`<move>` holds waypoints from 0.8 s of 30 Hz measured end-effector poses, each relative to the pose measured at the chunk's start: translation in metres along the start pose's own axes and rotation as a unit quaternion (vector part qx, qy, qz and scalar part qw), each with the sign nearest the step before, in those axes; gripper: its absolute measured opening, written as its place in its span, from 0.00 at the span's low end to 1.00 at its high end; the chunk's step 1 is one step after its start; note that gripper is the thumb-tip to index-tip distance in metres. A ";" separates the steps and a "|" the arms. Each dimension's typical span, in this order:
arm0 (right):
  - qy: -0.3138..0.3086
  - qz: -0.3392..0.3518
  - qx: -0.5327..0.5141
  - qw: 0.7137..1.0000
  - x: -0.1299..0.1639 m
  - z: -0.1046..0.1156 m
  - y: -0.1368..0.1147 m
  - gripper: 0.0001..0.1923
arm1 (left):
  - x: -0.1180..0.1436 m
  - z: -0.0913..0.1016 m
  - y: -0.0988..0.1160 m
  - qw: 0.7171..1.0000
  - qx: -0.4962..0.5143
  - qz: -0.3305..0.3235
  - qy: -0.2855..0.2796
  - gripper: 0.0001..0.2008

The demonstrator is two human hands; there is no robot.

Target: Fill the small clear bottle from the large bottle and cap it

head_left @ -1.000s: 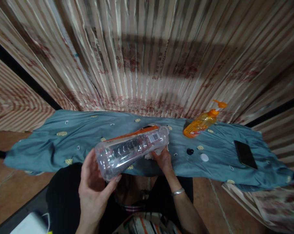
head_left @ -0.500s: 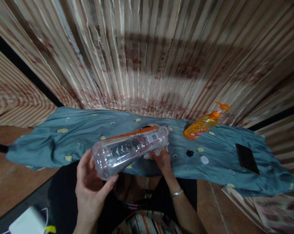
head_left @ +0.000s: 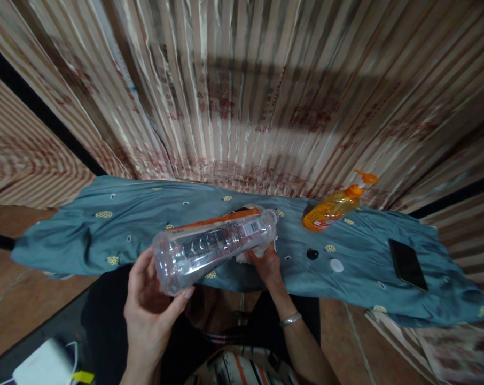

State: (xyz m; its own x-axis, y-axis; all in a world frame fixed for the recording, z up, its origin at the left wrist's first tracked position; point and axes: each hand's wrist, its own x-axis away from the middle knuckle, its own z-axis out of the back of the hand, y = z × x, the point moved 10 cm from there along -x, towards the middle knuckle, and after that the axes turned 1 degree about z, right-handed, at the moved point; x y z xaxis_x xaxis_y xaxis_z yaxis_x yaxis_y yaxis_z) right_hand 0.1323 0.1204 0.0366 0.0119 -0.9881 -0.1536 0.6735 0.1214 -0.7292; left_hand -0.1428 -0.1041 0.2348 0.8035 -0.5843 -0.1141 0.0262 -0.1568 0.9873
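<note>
Currently, the left hand point(head_left: 151, 305), at lower centre-left of the frame, grasps the base end of a clear plastic bottle point(head_left: 213, 246), with the thumb and fingers wrapped around its bottom rim. The bottle lies nearly horizontal at frame centre, above the near edge of the blue-grey cloth point(head_left: 106, 235); its neck points toward the upper right. An orange strip runs along its upper side, and a barcode label faces the camera.

The right hand point(head_left: 268, 264), just right of centre, is closed on a white rag point(head_left: 258, 251) and presses it against the neck end of the bottle. A silver bracelet point(head_left: 290, 319) sits on that wrist.

On the cloth, right of centre, a black cap point(head_left: 312, 253) and a white cap point(head_left: 336, 264) lie near each other. An orange pump dispenser point(head_left: 336, 203) stands tilted at upper right. A dark phone point(head_left: 407, 263) lies flat at far right. Striped curtain point(head_left: 242, 85) fills the upper frame.
</note>
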 end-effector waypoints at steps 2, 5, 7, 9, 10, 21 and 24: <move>-0.002 -0.002 -0.003 1.000 0.000 0.000 0.001 0.38 | 0.000 0.001 -0.001 1.000 -0.002 0.000 0.004 0.49; -0.006 -0.001 -0.011 1.000 0.000 0.002 0.000 0.37 | -0.001 0.002 -0.003 1.000 0.001 0.000 0.004 0.48; -0.011 -0.004 -0.016 1.000 0.001 0.002 -0.001 0.36 | -0.001 0.002 -0.004 1.000 0.001 0.003 0.001 0.48; -0.012 -0.005 -0.018 1.000 0.001 0.003 -0.002 0.35 | -0.002 0.002 -0.005 1.000 0.000 0.006 -0.005 0.48; -0.010 -0.003 -0.019 1.000 0.001 0.003 -0.003 0.35 | -0.002 0.001 -0.006 1.000 0.002 0.008 -0.008 0.48; -0.001 -0.023 -0.013 1.000 0.002 0.004 0.001 0.39 | -0.001 0.001 -0.008 1.000 0.019 0.021 0.001 0.49; -0.004 -0.021 -0.009 1.000 0.002 0.003 0.001 0.39 | -0.001 0.002 -0.011 0.999 0.024 0.031 0.007 0.51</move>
State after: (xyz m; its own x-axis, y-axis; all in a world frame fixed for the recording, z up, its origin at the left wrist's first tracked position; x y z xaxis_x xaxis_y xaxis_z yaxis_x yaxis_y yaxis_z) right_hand 0.1352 0.1178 0.0378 -0.0104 -0.9932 -0.1162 0.6599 0.0805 -0.7470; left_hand -0.1447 -0.1034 0.2243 0.8103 -0.5837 -0.0514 -0.0523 -0.1594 0.9858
